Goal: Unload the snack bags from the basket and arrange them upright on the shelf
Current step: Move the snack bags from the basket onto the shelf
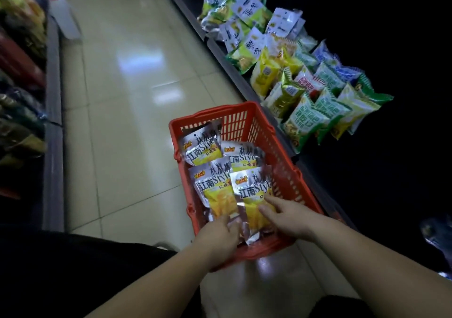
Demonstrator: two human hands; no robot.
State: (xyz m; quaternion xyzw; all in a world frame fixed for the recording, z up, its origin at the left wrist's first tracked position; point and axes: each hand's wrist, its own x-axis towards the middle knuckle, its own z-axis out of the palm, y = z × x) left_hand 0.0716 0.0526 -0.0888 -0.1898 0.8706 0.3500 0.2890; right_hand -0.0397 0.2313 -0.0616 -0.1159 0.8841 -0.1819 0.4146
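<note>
Both hands reached into the near end of the red basket (pixel 281 151), which sat on the tiled floor (pixel 127 102) just beside the low shelf (pixel 234 73) on the person's right. The left hand (pixel 220 234) had its fingers curled at the bottom edge of the left front snack bag (pixel 215 188), though whether they had actually closed on the foil could not be told. The right hand (pixel 283 212) lay with fingers spread and flat on the lower part of the right front snack bag (pixel 254 195), pressing rather than gripping.

Four silver and yellow bags showed in the basket, overlapping in two rows, the back pair (pixel 220 151) lying farther from the hands. Each bag lay flat with its long axis running away from the person, top seam at the far end. So the nearest bags lay directly under the hands, one to each.

The shelf, already crowded with other packets (pixel 305 112), stood forward and to the right, nearer the right hand. By that reckoning the right hand was better placed to carry a bag across, turning it from flat to upright on the way.
</note>
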